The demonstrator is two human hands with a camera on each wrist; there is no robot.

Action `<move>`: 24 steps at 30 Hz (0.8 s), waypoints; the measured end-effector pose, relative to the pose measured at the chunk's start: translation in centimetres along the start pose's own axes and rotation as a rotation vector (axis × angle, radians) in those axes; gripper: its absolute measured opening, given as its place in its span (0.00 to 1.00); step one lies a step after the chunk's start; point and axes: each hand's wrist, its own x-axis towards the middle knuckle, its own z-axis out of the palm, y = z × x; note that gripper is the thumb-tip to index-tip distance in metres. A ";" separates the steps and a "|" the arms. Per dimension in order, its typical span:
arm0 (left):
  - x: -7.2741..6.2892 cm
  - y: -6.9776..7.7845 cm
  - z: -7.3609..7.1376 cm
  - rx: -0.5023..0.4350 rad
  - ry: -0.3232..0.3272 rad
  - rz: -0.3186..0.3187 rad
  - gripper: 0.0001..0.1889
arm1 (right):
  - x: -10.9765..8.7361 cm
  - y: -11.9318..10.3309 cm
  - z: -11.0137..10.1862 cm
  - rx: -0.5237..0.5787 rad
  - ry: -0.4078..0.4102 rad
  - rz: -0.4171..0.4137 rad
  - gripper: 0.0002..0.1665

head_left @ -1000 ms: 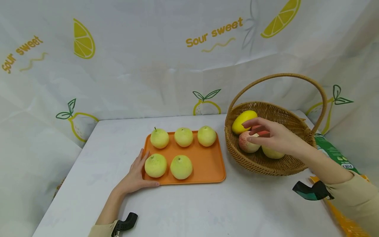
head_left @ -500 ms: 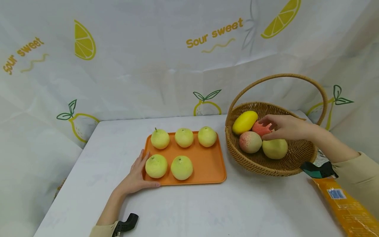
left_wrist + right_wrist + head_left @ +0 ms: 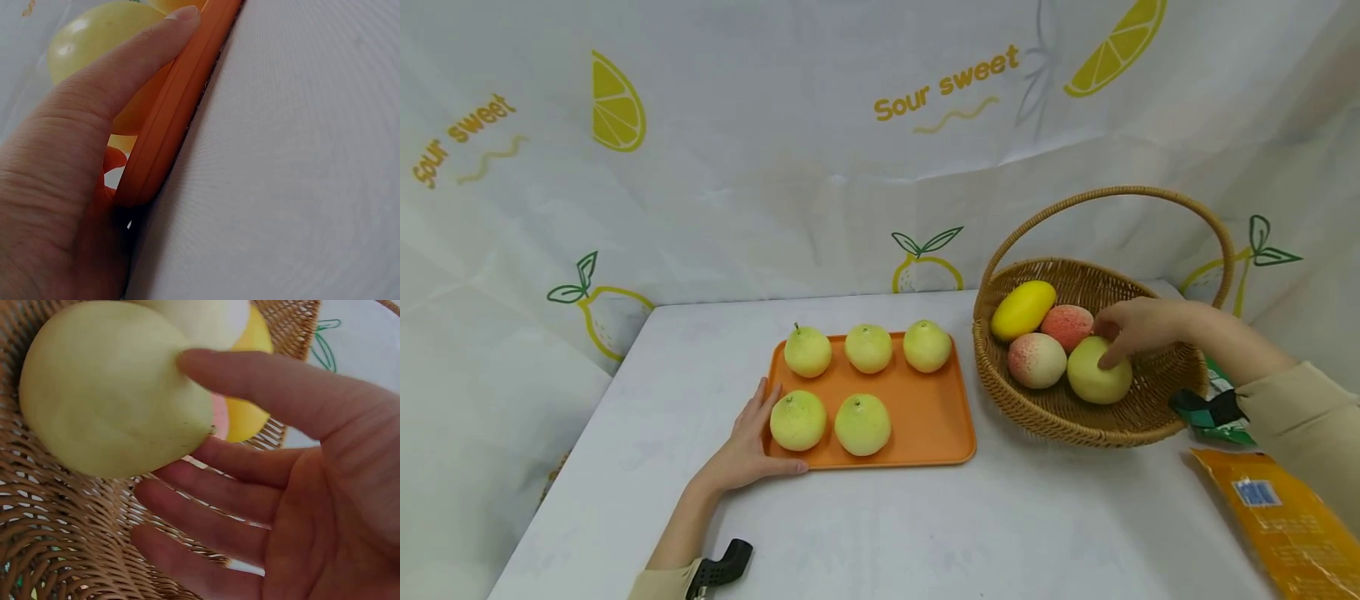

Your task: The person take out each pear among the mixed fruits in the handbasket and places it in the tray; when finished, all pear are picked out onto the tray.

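My left hand (image 3: 742, 446) rests at the near left corner of an orange tray (image 3: 925, 429), its thumb along the front rim and its fingers along the left side. Several round yellow-green pears (image 3: 862, 425) stand on the tray in two rows. Inside a wicker basket (image 3: 1060, 429) on the right, my right hand (image 3: 1142, 325) holds another pear (image 3: 1093, 383) between thumb and fingertips. The right wrist view shows the thumb on that pear (image 3: 100, 394), with fingertips partly hidden behind it. Two peaches (image 3: 1036, 361) and a smooth yellow mango-like fruit (image 3: 1022, 310) lie beside it.
The basket's tall handle (image 3: 1105, 192) arches over the fruit. An orange packet (image 3: 1273, 508) lies at the table's right edge, and a green packet (image 3: 1228, 429) shows behind the right wrist. A lemon-print cloth (image 3: 760, 167) hangs behind the white table.
My right hand has moved right and down, from above the peaches to the pear in the basket, and its fingertips have come onto it. My left hand stays at the tray.
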 end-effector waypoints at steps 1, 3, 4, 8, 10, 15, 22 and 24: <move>0.0 0.0 0.0 0.002 -0.001 0.001 0.67 | 0.1 0.0 0.1 0.003 -0.022 -0.011 0.37; 0.0 0.0 0.0 0.000 -0.002 -0.001 0.67 | 0.3 0.0 0.2 0.038 -0.073 -0.032 0.37; 0.0 0.0 0.0 -0.002 -0.002 -0.002 0.67 | 0.3 -0.1 0.3 0.054 -0.101 -0.044 0.37; 0.0 0.1 0.0 -0.005 -0.003 -0.002 0.67 | 0.7 -0.4 0.6 0.106 -0.209 -0.057 0.36; 0.0 0.0 0.0 -0.002 -0.002 0.000 0.67 | 0.9 -0.4 0.7 0.087 -0.235 -0.050 0.38; 0.0 0.0 0.0 -0.002 -0.006 -0.001 0.67 | 2.8 2.4 1.9 0.027 -0.299 -0.006 0.53; 0.0 0.0 0.0 -0.009 -0.006 -0.004 0.68 | 5.4 6.8 3.5 0.071 -0.402 -0.016 0.57; 0.1 -0.1 0.0 -0.011 -0.005 -0.004 0.67 | 4.8 5.7 3.1 0.079 -0.408 -0.047 0.53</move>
